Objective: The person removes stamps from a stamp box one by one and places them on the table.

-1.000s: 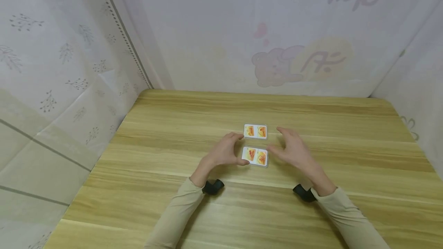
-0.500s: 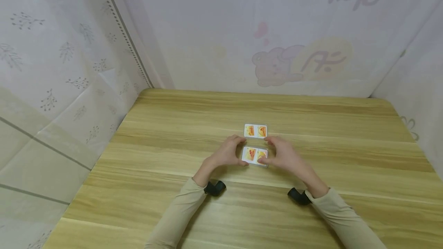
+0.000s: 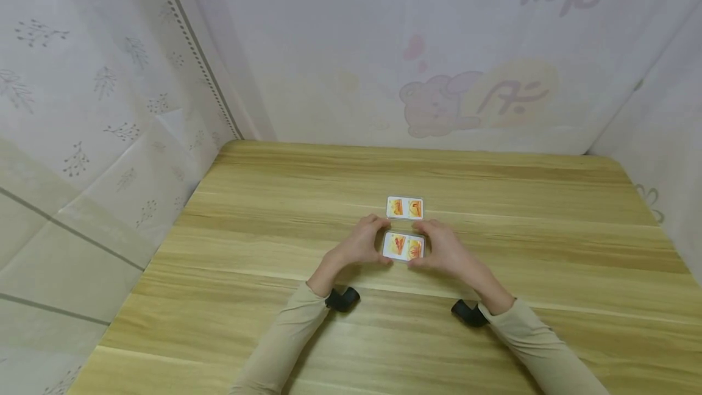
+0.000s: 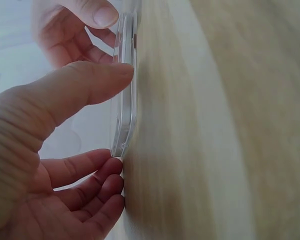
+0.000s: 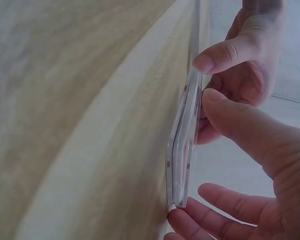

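A flat clear plastic case (image 3: pixel 403 246) lies on the table, showing a white card with two orange-yellow pictures. My left hand (image 3: pixel 360 244) grips its left end, thumb at the near edge and fingers at the far edge. On the right end my right hand (image 3: pixel 446 250) holds it the same way. Seen edge-on in the left wrist view, the case (image 4: pixel 125 95) sits between thumb and fingers. The right wrist view shows the case's (image 5: pixel 182 145) layers with a narrow gap between them. Just beyond my fingers lies a second, similar case (image 3: pixel 404 208), untouched.
The wood-grain table (image 3: pixel 274 212) reaches back to a pale printed curtain (image 3: pixel 329 66). Another patterned curtain (image 3: pixel 109 108) hangs along the left side. Black bands with mounts (image 3: pixel 342 299) sit at both wrists.
My right hand has come in leftward and its thumb has moved off the card's face to the near edge of the case. The left hand has barely shifted.
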Tool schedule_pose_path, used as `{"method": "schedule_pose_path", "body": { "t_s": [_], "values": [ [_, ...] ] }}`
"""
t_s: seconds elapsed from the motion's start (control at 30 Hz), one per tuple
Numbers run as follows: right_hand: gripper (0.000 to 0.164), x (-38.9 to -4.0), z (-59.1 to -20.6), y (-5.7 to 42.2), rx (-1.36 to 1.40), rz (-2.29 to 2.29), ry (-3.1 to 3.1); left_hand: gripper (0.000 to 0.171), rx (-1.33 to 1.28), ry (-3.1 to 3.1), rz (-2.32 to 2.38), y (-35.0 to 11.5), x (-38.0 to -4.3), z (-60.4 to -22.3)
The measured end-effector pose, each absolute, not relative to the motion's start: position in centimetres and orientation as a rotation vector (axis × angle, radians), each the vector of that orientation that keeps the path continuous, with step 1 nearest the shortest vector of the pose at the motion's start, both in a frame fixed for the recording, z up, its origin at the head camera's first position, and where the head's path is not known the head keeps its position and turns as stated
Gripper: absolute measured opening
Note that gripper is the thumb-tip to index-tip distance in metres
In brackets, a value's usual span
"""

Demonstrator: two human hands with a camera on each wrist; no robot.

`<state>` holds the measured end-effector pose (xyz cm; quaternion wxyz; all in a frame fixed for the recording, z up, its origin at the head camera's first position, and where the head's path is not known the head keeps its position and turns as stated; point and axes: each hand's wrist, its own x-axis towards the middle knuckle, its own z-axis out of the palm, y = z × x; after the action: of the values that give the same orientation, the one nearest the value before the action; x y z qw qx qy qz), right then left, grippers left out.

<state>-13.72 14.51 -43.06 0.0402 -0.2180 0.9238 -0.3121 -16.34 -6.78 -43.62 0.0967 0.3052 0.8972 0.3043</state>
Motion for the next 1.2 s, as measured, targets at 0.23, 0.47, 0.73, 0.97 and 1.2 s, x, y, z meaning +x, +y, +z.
{"method": "schedule_pose_path", "body": {
  "t_s": [0.23, 0.47, 0.73, 0.97, 1.2],
  "values": [
    [0.069, -13.78, -43.20, 14.35, -0.674, -0.948, 2.806, 0.067, 0.871, 2.655, 0.884, -6.64, -16.33, -43.67],
    [0.064, -13.76, -43.32, 14.14, -0.699, -0.917, 2.813, 0.064, 0.842, 2.649, 0.875, -6.56, -16.33, -43.58],
    [0.059, -13.72, -43.26, 13.99, -0.703, -0.901, 2.819, 0.063, 0.822, 2.637, 0.882, -6.53, -16.32, -43.66],
    [0.056, -13.76, -43.32, 13.91, -0.712, -0.911, 2.825, 0.062, 0.823, 2.640, 0.869, -6.53, -16.36, -43.66],
    [0.056, -13.74, -43.23, 13.89, -0.724, -0.928, 2.824, 0.062, 0.829, 2.651, 0.849, -6.52, -16.39, -43.45]
  ]
}}
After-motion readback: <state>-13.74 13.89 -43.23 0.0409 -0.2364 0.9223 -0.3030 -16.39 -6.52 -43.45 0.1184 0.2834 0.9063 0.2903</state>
